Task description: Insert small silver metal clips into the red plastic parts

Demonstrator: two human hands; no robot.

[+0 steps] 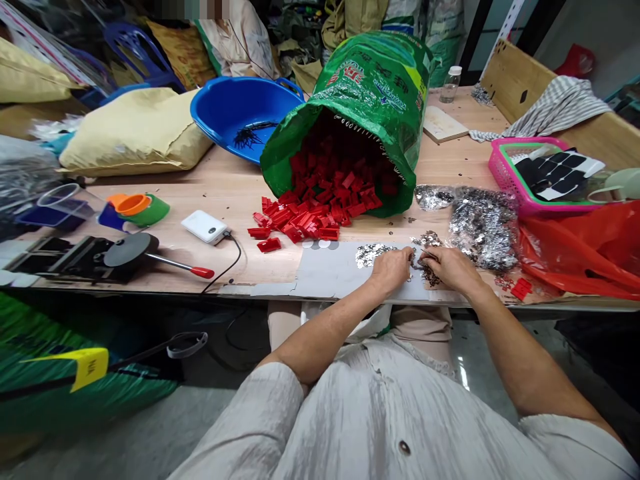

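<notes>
Holding left hand (393, 271) right beside flat silver discs (370, 255), right hand (453, 268) over small dark metal pieces (431, 275), near front edge of pale wooden tabletop (270, 263); curling both, hiding any grasp.

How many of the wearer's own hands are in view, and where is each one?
2. The left hand is beside the silvery pieces on the grey sheet; the right hand is close by, at the small dark pieces. Neither hand is hidden.
</notes>
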